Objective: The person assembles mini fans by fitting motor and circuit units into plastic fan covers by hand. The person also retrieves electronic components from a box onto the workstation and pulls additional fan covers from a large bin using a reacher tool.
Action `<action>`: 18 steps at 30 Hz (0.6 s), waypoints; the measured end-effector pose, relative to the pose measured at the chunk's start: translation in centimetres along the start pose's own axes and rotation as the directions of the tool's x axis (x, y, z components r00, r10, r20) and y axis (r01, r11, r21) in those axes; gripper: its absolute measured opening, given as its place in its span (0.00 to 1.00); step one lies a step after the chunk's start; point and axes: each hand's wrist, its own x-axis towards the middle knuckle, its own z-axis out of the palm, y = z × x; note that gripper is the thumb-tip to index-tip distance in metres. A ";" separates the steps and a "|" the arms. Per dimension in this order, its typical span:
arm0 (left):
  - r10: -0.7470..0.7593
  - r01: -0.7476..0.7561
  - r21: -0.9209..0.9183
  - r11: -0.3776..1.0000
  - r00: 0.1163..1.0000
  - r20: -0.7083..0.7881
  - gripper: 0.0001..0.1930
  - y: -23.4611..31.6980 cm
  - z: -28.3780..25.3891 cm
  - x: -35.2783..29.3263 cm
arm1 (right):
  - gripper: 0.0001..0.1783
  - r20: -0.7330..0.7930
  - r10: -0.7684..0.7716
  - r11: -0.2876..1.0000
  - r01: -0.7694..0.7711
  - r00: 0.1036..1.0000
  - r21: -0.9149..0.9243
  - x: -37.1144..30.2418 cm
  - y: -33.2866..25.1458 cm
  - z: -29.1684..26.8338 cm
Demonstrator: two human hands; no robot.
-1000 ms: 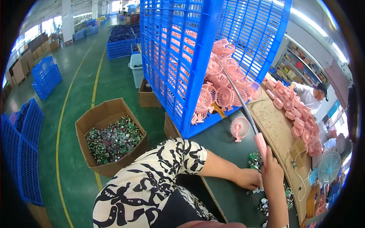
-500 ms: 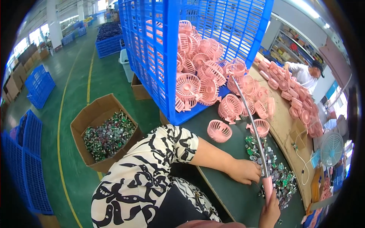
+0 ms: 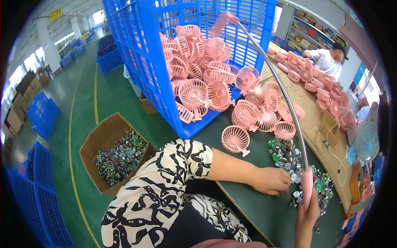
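In my right hand [image 3: 308, 206] is the pink grip of a long, curved metal rod [image 3: 285, 89], the fingers wrapped round it. The rod rises away from me to a blurred pink end [image 3: 224, 22] in front of the blue crate. My left hand [image 3: 272, 180] is low over the dark table, fingers curled down and closed; what they hold, if anything, is hidden. Right beside it lies a heap of small circuit boards and round metal parts [image 3: 295, 165]. Pink slatted fan housings [image 3: 235, 138] are piled beyond, spilling from the blue crate [image 3: 165, 82].
A cardboard box [image 3: 103, 128] of green circuit boards stands on the floor at left. More pink parts [image 3: 306, 76] are heaped along a wooden bench [image 3: 285, 91], where another person [image 3: 326, 60] works. At right is a small fan [image 3: 367, 140]. Blue crates [image 3: 41, 198] stand at far left.
The rod's far end has swung up and left, its grip rising slightly to the right with my right hand. My left hand remains beside the parts heap. The view has shifted slightly.
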 end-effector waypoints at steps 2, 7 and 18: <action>0.031 -0.027 0.049 0.998 0.996 -0.085 0.15 -1.2 0.6 -0.3 | 0.36 0.098 -0.043 0.980 0.022 0.994 0.198 5.9 -4.2 1.2; 0.054 -0.063 -0.044 0.997 0.983 -0.176 0.18 -2.2 1.2 0.0 | 0.36 0.261 -0.185 0.880 0.042 0.947 0.473 15.6 -8.9 5.3; -0.212 0.165 -0.441 0.882 0.975 -0.061 0.18 -1.4 -1.5 -0.5 | 0.43 0.343 -0.330 0.898 0.404 0.880 -0.172 17.4 -10.0 9.2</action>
